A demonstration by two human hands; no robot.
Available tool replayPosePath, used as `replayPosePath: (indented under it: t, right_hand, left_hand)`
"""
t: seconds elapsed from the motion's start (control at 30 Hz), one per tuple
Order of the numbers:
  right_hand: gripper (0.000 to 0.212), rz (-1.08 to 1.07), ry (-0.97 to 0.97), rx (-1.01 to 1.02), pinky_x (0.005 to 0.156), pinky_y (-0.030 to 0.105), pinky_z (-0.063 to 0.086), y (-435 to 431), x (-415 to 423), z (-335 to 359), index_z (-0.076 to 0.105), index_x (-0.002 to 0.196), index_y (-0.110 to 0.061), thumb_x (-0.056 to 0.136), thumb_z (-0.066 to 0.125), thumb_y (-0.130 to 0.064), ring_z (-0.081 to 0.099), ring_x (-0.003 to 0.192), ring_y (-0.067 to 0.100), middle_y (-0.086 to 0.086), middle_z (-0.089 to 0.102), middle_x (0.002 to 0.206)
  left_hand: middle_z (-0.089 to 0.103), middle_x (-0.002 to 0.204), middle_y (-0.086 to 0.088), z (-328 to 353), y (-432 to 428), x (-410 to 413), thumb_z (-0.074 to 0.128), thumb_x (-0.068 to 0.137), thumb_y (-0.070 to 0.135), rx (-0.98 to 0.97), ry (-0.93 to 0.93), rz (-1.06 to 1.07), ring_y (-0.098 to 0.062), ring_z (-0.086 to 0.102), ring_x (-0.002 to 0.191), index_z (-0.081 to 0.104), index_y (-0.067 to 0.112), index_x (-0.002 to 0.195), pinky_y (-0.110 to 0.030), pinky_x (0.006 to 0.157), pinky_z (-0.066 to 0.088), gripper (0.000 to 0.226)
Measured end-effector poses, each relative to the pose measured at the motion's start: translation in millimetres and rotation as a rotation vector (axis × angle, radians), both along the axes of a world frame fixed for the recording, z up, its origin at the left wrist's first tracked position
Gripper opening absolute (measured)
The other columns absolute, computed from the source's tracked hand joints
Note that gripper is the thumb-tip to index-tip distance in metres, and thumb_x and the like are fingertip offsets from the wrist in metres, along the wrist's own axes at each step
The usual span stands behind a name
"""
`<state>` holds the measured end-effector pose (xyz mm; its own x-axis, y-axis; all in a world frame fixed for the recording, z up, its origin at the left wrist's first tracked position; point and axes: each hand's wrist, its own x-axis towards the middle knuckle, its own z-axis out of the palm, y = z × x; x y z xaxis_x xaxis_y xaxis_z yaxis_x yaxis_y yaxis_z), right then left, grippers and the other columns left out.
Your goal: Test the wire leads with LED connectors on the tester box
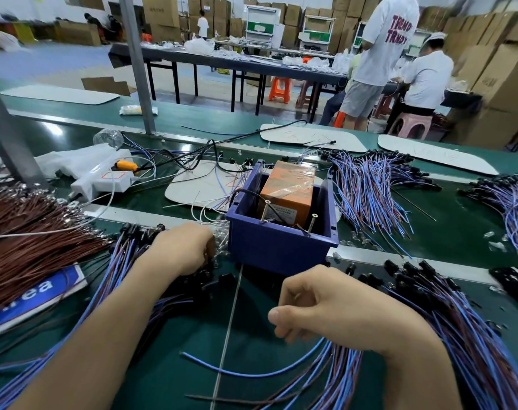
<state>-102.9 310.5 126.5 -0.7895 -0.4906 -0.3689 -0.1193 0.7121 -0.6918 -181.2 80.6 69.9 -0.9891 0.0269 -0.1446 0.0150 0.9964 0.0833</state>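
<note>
Blue tester box (277, 247): just beyond my hands, standing between them.
Left hand (186, 250): curled into black connectors (133, 232) left of the box; I cannot tell its grip.
Right hand (319, 306): fist closed around wire leads (343, 371).
Leads' axis: from my fist toward me.
Around: brown wires (30, 241) left, thin rod (234, 306) between my forearms.

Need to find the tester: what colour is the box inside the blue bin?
The box is orange; the head view shows it.

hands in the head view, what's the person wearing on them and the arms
The left hand and right hand are bare, with no gloves. Both forearms are uncovered as far as the frame shows: no sleeves, watch or wristband.
</note>
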Motion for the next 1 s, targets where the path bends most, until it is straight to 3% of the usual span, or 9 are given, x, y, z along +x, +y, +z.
replayPosePath:
  t: [0.17, 0.3, 0.43, 0.63, 0.7, 0.77, 0.83, 0.93, 1.0]
  right_hand:
    - [0.025, -0.018, 0.018, -0.001, 0.079, 0.036, 0.059, -0.3, -1.9, -2.6, 0.065, 0.079, -0.010, 0.090, 0.063, -0.033, 0.072, 0.073, 0.009, -0.003, 0.075, 0.080]
    - [0.023, -0.026, 0.018, -0.008, 0.083, 0.040, 0.057, -2.7, -3.7, -4.5, 0.066, 0.083, -0.013, 0.091, 0.062, -0.034, 0.071, 0.075, 0.008, -0.004, 0.075, 0.081]
    - [0.019, -0.025, 0.043, -0.027, 0.086, 0.039, 0.056, -3.5, -5.3, -6.4, 0.067, 0.086, -0.017, 0.092, 0.061, -0.033, 0.070, 0.077, 0.007, -0.004, 0.075, 0.084]
    - [0.016, 0.003, 0.052, -0.032, 0.086, 0.039, 0.055, -4.8, -8.1, -9.2, 0.066, 0.089, -0.020, 0.094, 0.058, -0.033, 0.070, 0.079, 0.007, -0.004, 0.075, 0.086]
    - [0.014, 0.000, 0.044, -0.079, 0.084, 0.037, 0.056, -6.3, -8.8, -10.6, 0.065, 0.094, -0.021, 0.097, 0.054, -0.030, 0.071, 0.080, 0.010, -0.001, 0.075, 0.087]
    - [0.016, -0.071, 0.003, -0.225, 0.074, 0.031, 0.057, -11.7, -9.2, -11.0, 0.059, 0.110, -0.022, 0.101, 0.046, -0.027, 0.071, 0.079, 0.019, 0.005, 0.076, 0.088]
    - [0.026, -0.203, -0.110, -0.471, 0.064, 0.028, 0.056, -17.4, -10.2, -9.9, 0.049, 0.127, -0.026, 0.104, 0.038, -0.027, 0.071, 0.075, 0.024, 0.010, 0.075, 0.088]
    - [0.033, -0.299, -0.301, -0.808, 0.061, 0.029, 0.057, -22.1, -10.8, -2.8, 0.045, 0.134, -0.025, 0.104, 0.032, -0.032, 0.072, 0.076, 0.028, 0.016, 0.075, 0.095]
    - [0.035, -0.341, -0.386, -0.978, 0.062, 0.029, 0.058, -21.7, -10.4, 3.8, 0.052, 0.126, -0.020, 0.101, 0.034, -0.035, 0.073, 0.079, 0.029, 0.018, 0.074, 0.098]
  left_hand:
    - [0.044, 0.119, -0.001, 7.4, -18.0, -1.3, 0.069, 0.083, 0.040, -0.004, 0.002, 0.094, -0.022, 0.054, 0.110, 0.059, 0.028, 0.114, -0.039, 0.089, 0.048, 0.035]
    - [0.058, 0.118, -0.004, 5.8, -20.3, -4.7, 0.071, 0.084, 0.025, 0.105, 0.063, 0.104, -0.023, 0.055, 0.110, 0.064, 0.025, 0.110, -0.038, 0.094, 0.047, 0.027]
    - [0.063, 0.110, -0.006, 8.4, -19.8, -3.6, 0.068, 0.083, 0.019, 0.201, 0.150, 0.159, -0.026, 0.059, 0.100, 0.062, 0.026, 0.112, -0.037, 0.087, 0.050, 0.030]
    - [0.066, 0.104, -0.009, 19.6, -18.4, -0.6, 0.065, 0.080, 0.018, 0.250, 0.195, 0.185, -0.027, 0.062, 0.092, 0.060, 0.028, 0.085, -0.037, 0.083, 0.052, 0.011]
    - [0.069, 0.098, -0.008, 24.1, -14.8, 1.9, 0.064, 0.082, 0.016, 0.309, 0.300, 0.168, -0.026, 0.064, 0.089, 0.062, 0.023, 0.087, -0.039, 0.082, 0.053, 0.008]
    - [0.072, 0.086, -0.002, 32.5, -6.8, 8.8, 0.067, 0.085, 0.017, 0.501, 0.509, 0.106, -0.018, 0.067, 0.079, 0.063, 0.021, 0.091, -0.032, 0.076, 0.055, 0.009]
    - [0.072, 0.078, 0.006, 47.2, 7.5, 22.4, 0.070, 0.084, 0.022, 0.842, 0.617, 0.000, -0.010, 0.069, 0.068, 0.060, 0.022, 0.091, -0.025, 0.069, 0.056, 0.012]
    - [0.075, 0.086, -0.002, 66.9, 26.7, 44.5, 0.065, 0.082, 0.024, 1.355, 0.474, -0.270, -0.014, 0.072, 0.075, 0.056, 0.015, 0.093, -0.024, 0.067, 0.058, 0.017]
    - [0.074, 0.093, -0.007, 73.0, 31.2, 54.1, 0.061, 0.084, 0.015, 1.499, 0.325, -0.450, -0.016, 0.071, 0.081, 0.052, 0.009, 0.095, -0.024, 0.071, 0.057, 0.016]
